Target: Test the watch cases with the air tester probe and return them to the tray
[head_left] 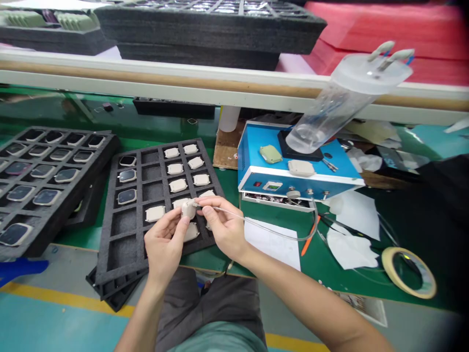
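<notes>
My left hand [164, 242] pinches a small beige watch case [188, 210] between thumb and fingers, tilted up above the tray. Close against its right side, my right hand [227, 229] is closed on the end of a thin clear tube [271, 230]. Its tip meets the case near the edge; my fingers partly hide the contact. The tube curves back to the front of a blue box-shaped machine [300, 186]. Beneath my hands lies a dark foam tray [105, 244], with beige cases in its right columns and dark-faced watches in its left column.
Another foam tray [36, 243] of watches stands at left. On the machine rest a green case [271, 154], a beige case [301, 167] and a tilted clear cylinder [330, 110]. Papers [273, 242], an orange stick [309, 237] and a tape roll [388, 281] lie right. A shelf [183, 80] crosses behind.
</notes>
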`<state>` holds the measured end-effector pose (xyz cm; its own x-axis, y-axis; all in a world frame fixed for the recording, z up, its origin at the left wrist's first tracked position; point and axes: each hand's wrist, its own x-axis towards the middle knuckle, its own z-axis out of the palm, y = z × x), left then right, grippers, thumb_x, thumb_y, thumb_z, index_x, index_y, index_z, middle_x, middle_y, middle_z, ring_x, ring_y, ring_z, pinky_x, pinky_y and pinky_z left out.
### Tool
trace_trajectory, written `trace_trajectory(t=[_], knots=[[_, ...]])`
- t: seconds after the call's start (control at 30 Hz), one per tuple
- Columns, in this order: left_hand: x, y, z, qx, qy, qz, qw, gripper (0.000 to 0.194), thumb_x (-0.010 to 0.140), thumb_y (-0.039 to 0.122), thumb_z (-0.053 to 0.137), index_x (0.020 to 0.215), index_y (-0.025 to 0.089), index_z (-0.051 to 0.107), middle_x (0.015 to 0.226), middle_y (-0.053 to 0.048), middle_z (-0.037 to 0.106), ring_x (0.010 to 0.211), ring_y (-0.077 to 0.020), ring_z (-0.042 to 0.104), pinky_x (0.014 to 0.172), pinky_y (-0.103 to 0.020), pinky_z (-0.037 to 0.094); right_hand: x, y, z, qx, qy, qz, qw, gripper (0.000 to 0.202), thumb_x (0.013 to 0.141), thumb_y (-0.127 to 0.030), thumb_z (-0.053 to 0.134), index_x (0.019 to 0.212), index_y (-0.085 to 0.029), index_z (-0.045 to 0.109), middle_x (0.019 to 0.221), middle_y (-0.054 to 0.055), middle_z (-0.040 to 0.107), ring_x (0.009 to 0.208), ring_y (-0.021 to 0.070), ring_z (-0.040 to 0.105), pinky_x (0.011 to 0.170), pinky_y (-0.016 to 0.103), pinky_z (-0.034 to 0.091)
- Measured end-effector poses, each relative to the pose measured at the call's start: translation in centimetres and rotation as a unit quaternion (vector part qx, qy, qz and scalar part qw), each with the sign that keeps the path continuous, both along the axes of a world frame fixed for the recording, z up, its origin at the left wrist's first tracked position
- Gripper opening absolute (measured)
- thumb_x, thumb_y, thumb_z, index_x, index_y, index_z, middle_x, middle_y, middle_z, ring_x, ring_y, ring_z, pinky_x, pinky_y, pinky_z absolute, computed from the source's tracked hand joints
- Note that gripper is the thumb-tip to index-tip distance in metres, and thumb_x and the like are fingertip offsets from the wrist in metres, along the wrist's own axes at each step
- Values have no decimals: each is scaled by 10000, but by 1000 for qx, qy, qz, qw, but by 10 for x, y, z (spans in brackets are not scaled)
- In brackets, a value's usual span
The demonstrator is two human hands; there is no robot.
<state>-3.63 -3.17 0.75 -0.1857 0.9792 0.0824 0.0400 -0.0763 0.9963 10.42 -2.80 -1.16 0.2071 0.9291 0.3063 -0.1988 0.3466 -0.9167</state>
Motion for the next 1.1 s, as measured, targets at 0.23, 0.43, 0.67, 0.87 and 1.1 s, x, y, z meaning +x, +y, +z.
trace_trajectory(t=[0.23,0.43,0.67,0.87,1.1], knots=[[-1,1,0,-5,9,2,1000,458,755,486,914,1052,149,826,1026,-129,832,940,-314,818,879,-404,687,0,1,2,-7,-3,1,1000,223,987,-463,700,1017,-256,778,1102,80,798,1026,227,770,867,367,683],[-1,1,1,-7,9,3,1000,456,751,489,915,1048,154,826,1026,-124,832,932,-310,818,877,-402,686,-1,1,0,-5,-7,2,1000,214,995,-452,691,1026,-258,775,1124,81,792,1037,226,764,863,360,682],[0,0,1,-3,4,5,1000,438,748,462,920,1043,150,830,1029,-123,833,937,-303,819,887,-387,685,0,3,0,-5,3,-6,1000,203,990,-431,706,1023,-245,781,1098,77,792,1022,216,768,895,363,675],[-1,0,-1,3,-1,6,1000,424,763,435,918,1062,146,831,1035,-123,833,939,-296,821,882,-361,684,-1,3,0,2,-5,-8,1000,195,995,-422,701,1020,-249,788,1098,79,790,1029,216,761,862,353,682],[-2,0,-4,15,5,3,1000,389,771,408,914,1056,154,838,1023,-109,835,910,-278,824,857,-331,685,0,2,-1,10,-2,-7,1000,148,1003,-365,701,1033,-258,798,1112,73,791,1050,220,759,869,362,681]])
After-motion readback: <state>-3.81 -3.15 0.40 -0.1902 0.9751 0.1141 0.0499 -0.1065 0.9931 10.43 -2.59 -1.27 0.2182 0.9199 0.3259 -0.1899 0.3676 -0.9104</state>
